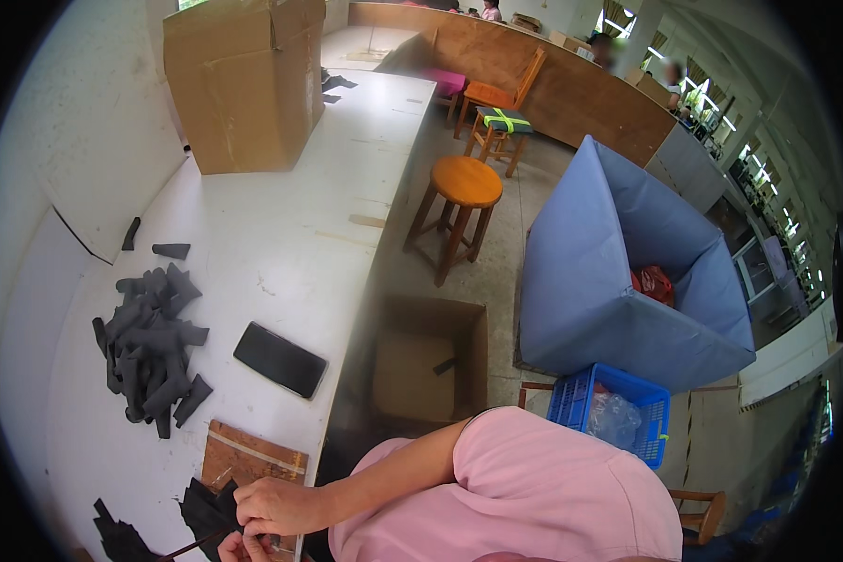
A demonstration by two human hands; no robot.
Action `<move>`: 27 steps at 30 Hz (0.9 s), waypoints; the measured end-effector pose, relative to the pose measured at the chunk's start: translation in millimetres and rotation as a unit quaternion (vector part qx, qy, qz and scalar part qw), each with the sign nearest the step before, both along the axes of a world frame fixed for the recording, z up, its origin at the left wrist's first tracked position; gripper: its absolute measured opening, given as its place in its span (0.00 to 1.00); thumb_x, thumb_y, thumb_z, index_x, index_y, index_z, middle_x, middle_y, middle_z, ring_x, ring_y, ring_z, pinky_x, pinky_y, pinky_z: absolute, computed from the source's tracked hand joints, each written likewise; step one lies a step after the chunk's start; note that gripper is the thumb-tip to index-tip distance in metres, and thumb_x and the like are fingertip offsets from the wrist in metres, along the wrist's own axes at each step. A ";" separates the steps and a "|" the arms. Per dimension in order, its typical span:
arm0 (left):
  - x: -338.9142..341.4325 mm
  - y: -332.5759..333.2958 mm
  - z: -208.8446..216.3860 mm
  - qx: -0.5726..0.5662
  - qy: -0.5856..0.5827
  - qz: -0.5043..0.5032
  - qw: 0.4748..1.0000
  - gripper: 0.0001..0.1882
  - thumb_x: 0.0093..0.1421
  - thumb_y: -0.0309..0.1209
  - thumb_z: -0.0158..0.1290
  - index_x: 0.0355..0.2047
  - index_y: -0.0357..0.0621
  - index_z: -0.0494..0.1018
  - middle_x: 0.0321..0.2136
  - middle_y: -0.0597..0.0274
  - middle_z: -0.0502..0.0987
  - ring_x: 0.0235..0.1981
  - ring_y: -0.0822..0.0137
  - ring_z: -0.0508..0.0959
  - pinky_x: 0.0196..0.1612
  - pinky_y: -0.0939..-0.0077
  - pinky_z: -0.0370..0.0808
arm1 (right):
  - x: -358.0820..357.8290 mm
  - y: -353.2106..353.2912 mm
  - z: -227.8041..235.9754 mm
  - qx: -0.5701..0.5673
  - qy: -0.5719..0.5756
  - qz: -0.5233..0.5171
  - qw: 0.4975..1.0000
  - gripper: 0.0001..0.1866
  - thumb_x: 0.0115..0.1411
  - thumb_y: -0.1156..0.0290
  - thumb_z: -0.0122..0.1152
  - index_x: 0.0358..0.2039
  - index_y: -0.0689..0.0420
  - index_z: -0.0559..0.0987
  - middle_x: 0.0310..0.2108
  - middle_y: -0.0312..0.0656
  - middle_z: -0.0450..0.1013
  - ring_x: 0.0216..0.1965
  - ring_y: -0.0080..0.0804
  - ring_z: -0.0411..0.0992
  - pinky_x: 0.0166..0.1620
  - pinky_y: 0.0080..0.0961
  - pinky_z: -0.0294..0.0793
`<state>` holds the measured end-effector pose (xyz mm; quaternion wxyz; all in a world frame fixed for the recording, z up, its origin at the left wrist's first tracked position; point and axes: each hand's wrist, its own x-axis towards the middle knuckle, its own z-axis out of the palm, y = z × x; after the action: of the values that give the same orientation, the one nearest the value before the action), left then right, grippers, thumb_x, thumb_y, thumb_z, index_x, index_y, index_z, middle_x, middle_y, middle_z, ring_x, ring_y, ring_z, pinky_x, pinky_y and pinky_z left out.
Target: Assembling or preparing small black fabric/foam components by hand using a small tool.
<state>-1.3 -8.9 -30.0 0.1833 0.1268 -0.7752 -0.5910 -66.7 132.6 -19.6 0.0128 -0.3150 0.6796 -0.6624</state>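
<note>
My right hand (276,506) is closed on a dark fabric piece (203,506) near the table's front edge. Just below it, my left hand (246,547) is pinched close against the same fabric, partly cut off by the lower rim. A thin dark rod (189,546) runs from the fabric toward the lower left; its far end is out of view. Under the hands lies a worn brown board (253,451) with a pale strip across it. More black fabric pieces (119,536) lie to the left, and a heap of small dark grey fabric pieces (145,351) sits farther off.
A black phone (280,360) lies on the white table (262,244). At its far end stands a large cardboard box (239,89). Beside the table are an open carton (417,375), a wooden stool (466,183), a blue fabric bin (571,272) and a blue crate (571,398).
</note>
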 end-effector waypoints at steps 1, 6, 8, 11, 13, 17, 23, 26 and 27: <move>-0.1 -0.3 -0.5 0.018 -0.019 -0.015 1.000 0.09 0.50 0.27 0.54 0.31 0.37 0.70 0.25 0.57 0.74 0.26 0.68 0.72 0.31 0.78 0.70 | -0.3 0.8 1.0 -0.020 -0.007 -0.004 1.000 0.09 0.44 0.73 0.57 0.16 0.65 0.70 0.19 0.43 0.63 0.23 0.38 0.66 0.26 0.29 0.65; -3.3 18.1 9.0 -0.083 -0.120 0.047 0.988 0.12 0.49 0.29 0.54 0.32 0.36 0.69 0.25 0.54 0.74 0.27 0.67 0.73 0.31 0.78 0.70 | -5.9 -5.1 -14.0 0.032 0.062 0.009 0.998 0.08 0.44 0.73 0.55 0.16 0.64 0.69 0.21 0.43 0.62 0.24 0.37 0.66 0.27 0.28 0.65; -4.8 15.0 -4.0 -0.115 -0.101 0.056 0.987 0.14 0.48 0.32 0.55 0.32 0.36 0.69 0.25 0.56 0.74 0.27 0.66 0.73 0.30 0.76 0.71 | -5.5 -5.9 -19.0 0.077 0.108 0.009 0.991 0.08 0.43 0.74 0.55 0.16 0.64 0.69 0.21 0.43 0.62 0.25 0.36 0.65 0.28 0.27 0.66; -8.3 20.7 -11.0 -0.074 -0.017 0.116 0.990 0.12 0.49 0.31 0.54 0.32 0.37 0.70 0.24 0.56 0.74 0.25 0.67 0.73 0.29 0.77 0.71 | -0.7 -10.9 -29.0 0.156 0.217 -0.042 0.963 0.06 0.41 0.74 0.53 0.15 0.63 0.68 0.22 0.44 0.61 0.26 0.36 0.65 0.28 0.27 0.66; -8.8 18.4 -7.7 0.009 -0.036 0.106 0.994 0.10 0.50 0.30 0.53 0.31 0.37 0.70 0.22 0.57 0.73 0.23 0.69 0.72 0.27 0.77 0.70 | 0.1 -11.9 -30.4 0.180 0.234 -0.090 0.951 0.05 0.39 0.74 0.52 0.16 0.63 0.68 0.22 0.45 0.60 0.27 0.36 0.64 0.28 0.27 0.66; -11.8 8.7 -7.8 0.157 -0.066 0.049 0.984 0.07 0.50 0.27 0.51 0.30 0.40 0.69 0.19 0.58 0.72 0.19 0.71 0.70 0.22 0.79 0.68 | -4.7 -9.2 -28.7 0.171 0.192 -0.115 0.960 0.05 0.40 0.75 0.52 0.16 0.62 0.68 0.22 0.44 0.60 0.27 0.35 0.65 0.27 0.28 0.66; -9.2 -6.2 -12.2 0.343 -0.097 -0.096 0.929 0.07 0.50 0.24 0.49 0.31 0.46 0.67 0.16 0.60 0.68 0.12 0.74 0.64 0.13 0.83 0.62 | -15.5 -6.7 -35.6 -0.040 -0.069 0.018 0.997 0.03 0.41 0.77 0.53 0.18 0.62 0.71 0.17 0.39 0.63 0.19 0.27 0.65 0.20 0.23 0.60; -12.6 7.0 -13.1 0.213 -0.079 0.015 0.974 0.09 0.50 0.24 0.49 0.33 0.40 0.66 0.22 0.59 0.70 0.18 0.70 0.69 0.19 0.79 0.68 | -10.6 -1.1 -22.9 -0.146 -0.467 0.208 0.847 0.06 0.46 0.71 0.56 0.19 0.61 0.72 0.13 0.28 0.60 0.14 0.15 0.56 0.16 0.13 0.50; -13.8 10.7 -16.0 0.162 -0.042 0.071 0.983 0.09 0.50 0.24 0.49 0.34 0.39 0.66 0.25 0.59 0.70 0.21 0.69 0.70 0.22 0.78 0.70 | -10.1 -1.9 -21.5 -0.145 -0.468 0.209 0.847 0.06 0.46 0.71 0.56 0.19 0.61 0.72 0.13 0.28 0.60 0.14 0.15 0.56 0.16 0.13 0.50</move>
<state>-15.1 1.8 -46.0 0.1690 0.2348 -0.6654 -0.6881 -76.8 130.7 -41.1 0.4212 -0.1003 0.4075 -0.8040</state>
